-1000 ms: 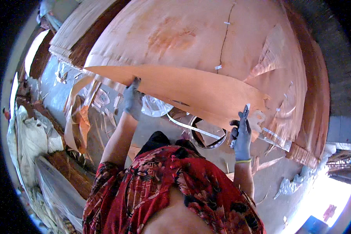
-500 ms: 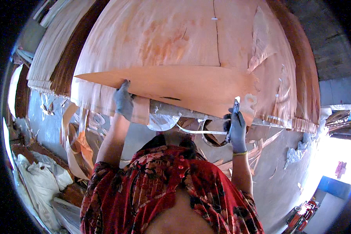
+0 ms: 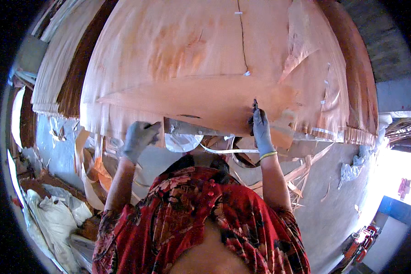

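Note:
A long, pointed sheet of wood veneer (image 3: 205, 98) lies on a broad pale veneer stack (image 3: 137, 50), its narrow tip toward the left. A small dark slit shows near its front edge. My left hand (image 3: 140, 138), in a grey glove, is by the stack's front edge, below that tip. Its fingers reach to the right and appear to hold nothing. My gloved right hand (image 3: 262, 130) grips a dark, slim knife-like tool (image 3: 255, 106) pointing away from me, over the sheet's right part. A white strip of tape (image 3: 228, 150) runs behind my right wrist.
A dark ring-shaped roll (image 3: 244, 159) sits under the stack's front edge. Veneer scraps (image 3: 93, 171) hang at the left, with white plastic sacks (image 3: 52, 214) below. Another veneer stack (image 3: 55, 77) stands at the far left. A dark crack (image 3: 243, 41) runs down the top sheet.
The pointed veneer sheet has come down flatter on the stack. My left hand has let go of its edge and drawn back toward me. My right hand has moved left with the tool.

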A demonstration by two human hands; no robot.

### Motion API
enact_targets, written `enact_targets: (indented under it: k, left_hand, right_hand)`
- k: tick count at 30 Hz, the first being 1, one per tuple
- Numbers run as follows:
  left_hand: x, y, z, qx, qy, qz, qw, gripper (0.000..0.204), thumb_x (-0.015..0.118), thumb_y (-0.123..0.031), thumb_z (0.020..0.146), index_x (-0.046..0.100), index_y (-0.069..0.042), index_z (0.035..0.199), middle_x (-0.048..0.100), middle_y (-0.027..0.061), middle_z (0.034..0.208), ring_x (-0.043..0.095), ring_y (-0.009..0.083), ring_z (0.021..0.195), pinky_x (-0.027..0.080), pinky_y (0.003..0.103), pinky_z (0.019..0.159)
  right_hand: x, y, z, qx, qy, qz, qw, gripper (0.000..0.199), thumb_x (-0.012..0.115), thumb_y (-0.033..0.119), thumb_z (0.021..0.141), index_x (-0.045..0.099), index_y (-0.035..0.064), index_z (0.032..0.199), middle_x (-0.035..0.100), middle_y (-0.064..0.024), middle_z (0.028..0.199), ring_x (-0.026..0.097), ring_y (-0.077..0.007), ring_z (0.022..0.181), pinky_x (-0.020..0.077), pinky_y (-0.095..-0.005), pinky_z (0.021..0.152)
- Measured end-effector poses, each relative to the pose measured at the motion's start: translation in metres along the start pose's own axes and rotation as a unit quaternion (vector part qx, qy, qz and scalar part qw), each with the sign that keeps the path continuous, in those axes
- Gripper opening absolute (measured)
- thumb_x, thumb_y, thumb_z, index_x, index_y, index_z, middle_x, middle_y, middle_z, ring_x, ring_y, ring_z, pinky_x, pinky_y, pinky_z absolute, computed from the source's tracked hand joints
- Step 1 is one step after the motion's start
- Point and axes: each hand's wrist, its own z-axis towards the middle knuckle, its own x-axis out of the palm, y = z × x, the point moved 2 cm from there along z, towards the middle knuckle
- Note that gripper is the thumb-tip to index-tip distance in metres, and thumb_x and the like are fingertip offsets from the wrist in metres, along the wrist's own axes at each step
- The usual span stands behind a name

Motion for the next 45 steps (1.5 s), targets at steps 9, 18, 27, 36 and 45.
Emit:
enact_targets:
  k: [9,18,27,36,45]
  left_hand:
    - [0.119,-0.123,0.051,0.486,-0.222,0.186,0.825,0.068,0.061,-0.031,0.078,0.034,-0.005,0.134,0.036,0.0169,0.137,0.027,0.0336,0.13,0.024,0.046,0.104]
    - [0.188,-0.133,0.106,0.443,-0.234,0.338,0.797,0.043,0.054,-0.023,0.076,0.054,-0.001,0.113,0.042,0.0201,0.128,0.032,0.0369,0.125,0.022,0.051,0.105]
    - [0.183,-0.142,0.109,0.536,-0.234,0.236,0.776,0.04,0.053,-0.022,0.078,0.054,-0.005,0.115,0.044,0.0141,0.13,0.037,0.0337,0.123,0.024,0.053,0.102]
    - [0.177,-0.144,0.106,0.531,-0.216,0.221,0.789,0.04,0.053,-0.021,0.076,0.055,-0.008,0.114,0.046,0.0112,0.127,0.035,0.0317,0.122,0.024,0.051,0.101]
    - [0.19,-0.176,0.107,0.582,-0.164,0.117,0.788,0.028,0.051,-0.024,0.082,0.058,-0.011,0.105,0.052,0.0135,0.115,0.043,0.0333,0.112,0.03,0.048,0.095]
  right_hand:
    - [0.002,0.032,-0.006,0.115,0.048,0.08,0.989,0.022,0.049,0.033,0.092,0.052,0.011,0.092,0.05,0.0014,0.065,0.041,-0.0057,0.047,0.0311,-0.0206,0.039]
    - [0.008,0.086,0.02,0.089,0.086,-0.038,0.992,0.015,0.05,0.016,0.088,0.042,0.0045,0.085,0.048,-0.003,0.065,0.048,-0.0104,0.049,0.0406,-0.027,0.044]
    - [0.027,0.077,0.067,-0.115,0.073,-0.422,0.896,0.024,0.042,0.024,0.09,0.048,0.0012,0.095,0.06,-0.0276,0.079,0.059,-0.0449,0.071,0.0482,-0.051,0.06]
    - [0.045,0.09,0.079,-0.084,0.094,-0.53,0.838,0.024,0.042,0.021,0.087,0.05,-0.0016,0.088,0.062,-0.026,0.074,0.062,-0.0411,0.072,0.051,-0.0485,0.062]
    - [0.031,0.065,0.071,-0.218,0.29,-0.802,0.475,0.026,0.046,0.019,0.087,0.05,-0.0009,0.103,0.063,-0.0172,0.09,0.062,-0.0291,0.082,0.0517,-0.0374,0.071]
